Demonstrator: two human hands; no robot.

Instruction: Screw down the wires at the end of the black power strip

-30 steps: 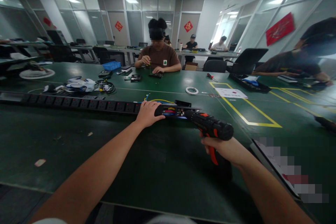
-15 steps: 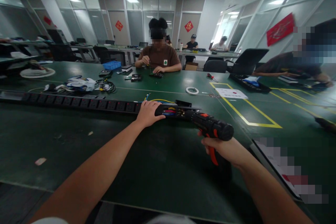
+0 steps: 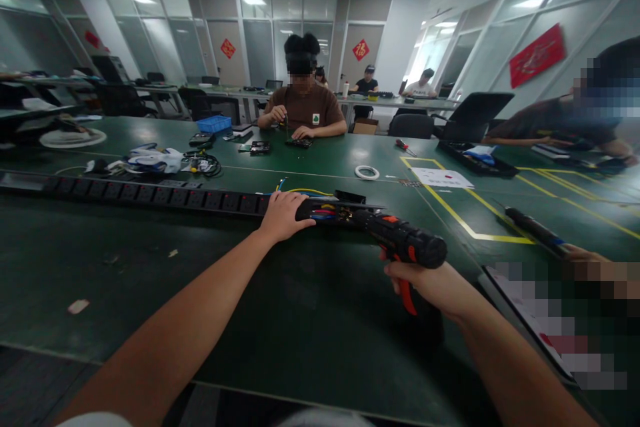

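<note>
A long black power strip (image 3: 165,195) with a row of sockets lies across the green table. My left hand (image 3: 284,217) is closed over it near its right end, fingers on the far side and thumb along the near edge. Beside that thumb the housing is open, and coloured wires (image 3: 327,212) show inside. My right hand (image 3: 417,280) is wrapped round the grip of a black and orange cordless drill (image 3: 400,235). The drill points left, its nose at the strip's open right end; whether the bit touches a screw cannot be made out.
Behind the strip lie bundled cables (image 3: 203,163), a blue basket (image 3: 214,124), a white cable coil (image 3: 367,173) and a screwdriver (image 3: 402,145). Across the table a person (image 3: 303,103) works on small parts. At right, another person's hand (image 3: 590,263) holds a dark pen-like tool (image 3: 535,225).
The other person's hand with the dark tool has come in from the right edge over the table. My hands, the drill and the power strip have hardly moved.
</note>
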